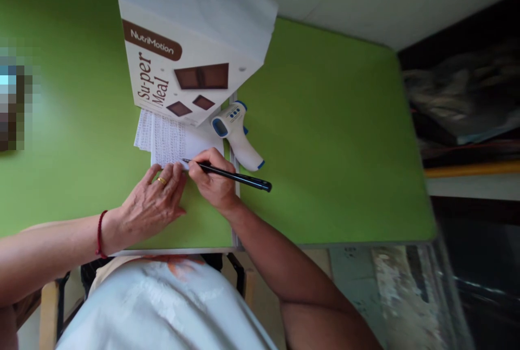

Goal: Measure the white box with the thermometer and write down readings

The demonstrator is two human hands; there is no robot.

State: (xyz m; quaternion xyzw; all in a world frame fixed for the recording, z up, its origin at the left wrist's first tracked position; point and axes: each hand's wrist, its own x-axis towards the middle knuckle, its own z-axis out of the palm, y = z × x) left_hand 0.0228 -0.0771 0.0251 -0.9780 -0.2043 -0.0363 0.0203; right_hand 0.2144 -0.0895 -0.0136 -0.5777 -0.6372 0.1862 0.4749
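My right hand (213, 179) is closed round a black pen (247, 179), whose tip meets the lower part of a white sheet of paper (203, 138). Dense rows of handwriting cover the left side of that sheet. My left hand (156, 198) lies flat with fingers extended over the sheet's bottom edge, holding nothing; it wears a gold ring and a red wrist cord. Another written sheet (143, 132) sticks out underneath on the left. A white NutriMotion box (162, 73) stands over the sheets' upper part and hides it. Just right of the paper lies a white and blue infrared thermometer (239, 136).
Everything rests on a green table (333, 138) with a seam running beside the paper. A pixelated object (10, 106) is at the far left. Right of the table, a dark shelf (467, 95) holds plastic-wrapped items. Below the front edge, chair parts show.
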